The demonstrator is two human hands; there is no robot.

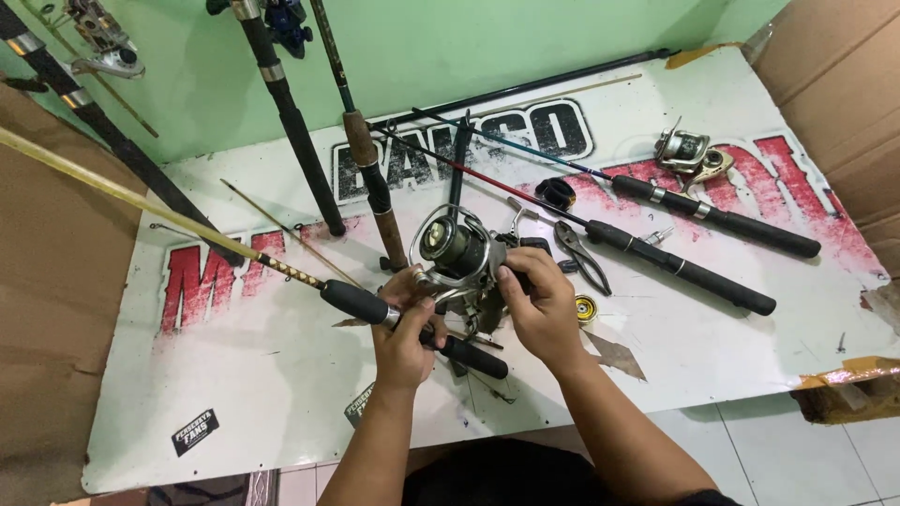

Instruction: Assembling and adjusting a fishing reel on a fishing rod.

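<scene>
My left hand [405, 330] grips the black foam handle of a fishing rod [281, 270] whose yellow shaft runs off to the upper left. A dark spinning reel [452, 248] with a wire bail sits on that handle, and my right hand [538, 305] holds the reel's body from the right side. Both hands are above the middle of a white board [244, 375] with large red and black printed letters.
Two more rods with black handles [694, 272] lie at the right, with pliers [583, 258] and a small gold part [586, 307] beside my right hand. A silver reel [689, 152] sits at the back right. Several rods lean on the green wall [291, 122]. Cardboard flanks both sides.
</scene>
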